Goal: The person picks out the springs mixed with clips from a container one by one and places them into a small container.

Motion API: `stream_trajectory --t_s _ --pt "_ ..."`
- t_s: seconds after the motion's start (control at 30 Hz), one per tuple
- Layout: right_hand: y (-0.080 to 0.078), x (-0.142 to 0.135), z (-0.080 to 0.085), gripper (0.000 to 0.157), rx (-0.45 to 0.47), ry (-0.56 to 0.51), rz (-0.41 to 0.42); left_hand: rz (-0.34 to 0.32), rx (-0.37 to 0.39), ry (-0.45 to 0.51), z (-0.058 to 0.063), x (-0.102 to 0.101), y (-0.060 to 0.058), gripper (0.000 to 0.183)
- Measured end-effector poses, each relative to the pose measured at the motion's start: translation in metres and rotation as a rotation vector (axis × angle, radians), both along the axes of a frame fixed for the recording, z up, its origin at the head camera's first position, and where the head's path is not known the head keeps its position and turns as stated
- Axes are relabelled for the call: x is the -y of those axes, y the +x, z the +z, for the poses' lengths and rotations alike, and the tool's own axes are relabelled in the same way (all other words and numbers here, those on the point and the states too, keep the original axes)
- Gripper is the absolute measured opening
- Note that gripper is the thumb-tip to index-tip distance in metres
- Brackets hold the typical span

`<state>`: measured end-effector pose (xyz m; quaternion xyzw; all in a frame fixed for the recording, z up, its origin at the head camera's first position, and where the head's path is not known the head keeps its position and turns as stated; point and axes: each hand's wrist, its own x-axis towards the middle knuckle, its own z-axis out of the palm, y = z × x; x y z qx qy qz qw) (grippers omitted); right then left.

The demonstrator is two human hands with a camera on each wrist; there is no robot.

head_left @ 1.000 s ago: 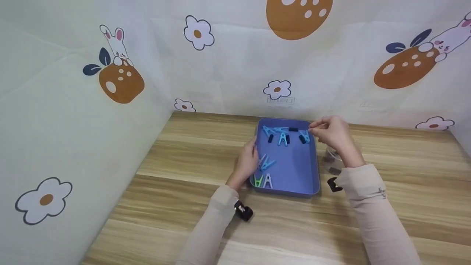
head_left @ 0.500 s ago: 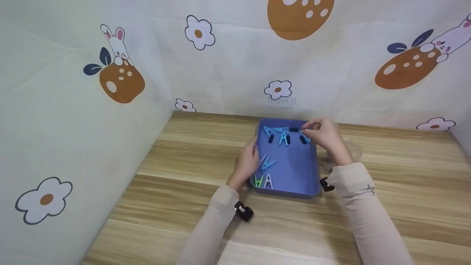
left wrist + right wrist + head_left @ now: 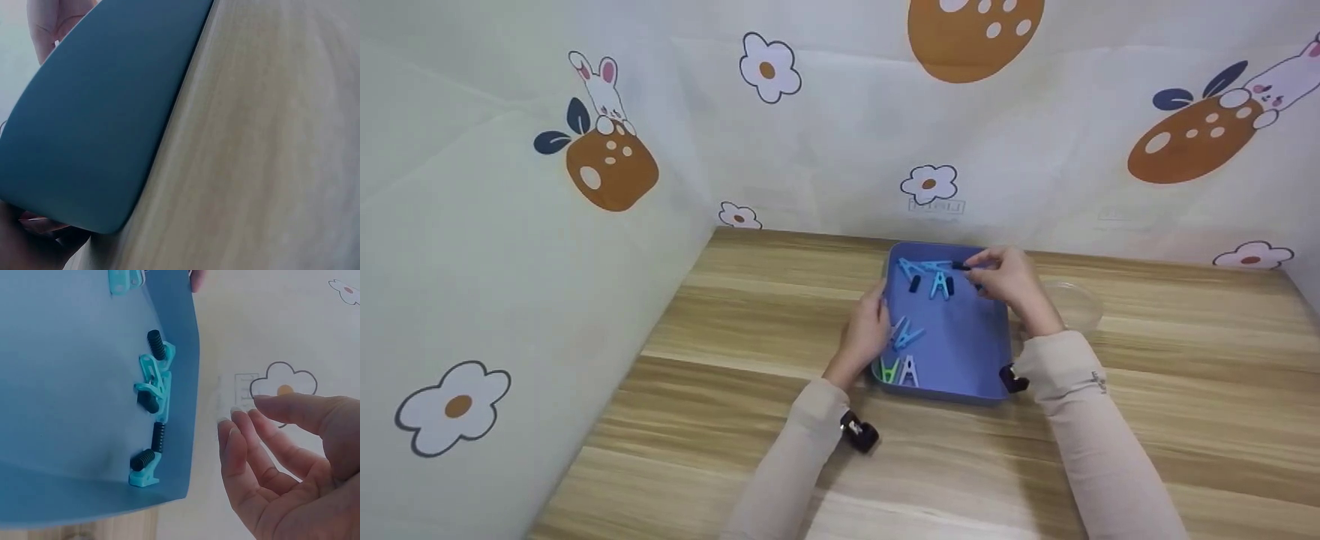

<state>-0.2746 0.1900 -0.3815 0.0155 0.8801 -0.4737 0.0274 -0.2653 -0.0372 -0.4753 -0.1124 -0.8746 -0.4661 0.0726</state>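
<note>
In the head view, a blue tray [image 3: 952,352] stands on the table. My left hand [image 3: 865,337] grips its left wall. Over the far right corner is my right hand [image 3: 1011,281], its thumb and fingers apart with nothing between them in the right wrist view. Along the far side lie light-blue clothespins [image 3: 940,286] and several small black ribbed cylinders [image 3: 156,345]. A light-blue clothespin [image 3: 145,477] with a black cylinder against it lies in that corner. Nearer, the tray holds a green clothespin [image 3: 889,370], a pale lilac clothespin [image 3: 908,371] and another blue clothespin [image 3: 908,335].
A clear round plastic container [image 3: 1076,304] stands right of the tray, partly hidden by the right wrist. The wood-grain table [image 3: 750,315] runs back to a patterned wall sheet [image 3: 825,135]. Each wrist carries a black camera [image 3: 859,433].
My right hand has moved left and slightly nearer, from beyond the tray's right rim to over its far right corner. The left hand keeps its grip on the tray.
</note>
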Motion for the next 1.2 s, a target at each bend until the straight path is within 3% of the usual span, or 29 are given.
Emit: stream_trajectory --t_s 0.23,0.6,0.97,1.2 --pt "-0.008 0.002 -0.01 0.034 0.009 -0.057 0.011 0.0 -0.017 0.013 -0.002 0.0 -0.002 0.044" --pt "-0.018 0.006 -0.022 0.038 0.069 -0.021 0.009 0.014 0.033 -0.001 0.0 -0.001 -0.002 0.045" --pt "-0.027 0.006 -0.035 0.037 0.035 0.007 0.012 0.009 0.089 0.022 0.001 0.0 0.0 0.047" --pt "-0.034 0.004 -0.044 0.039 0.016 0.044 0.007 -0.022 0.016 0.038 0.0 -0.001 -0.001 0.045"
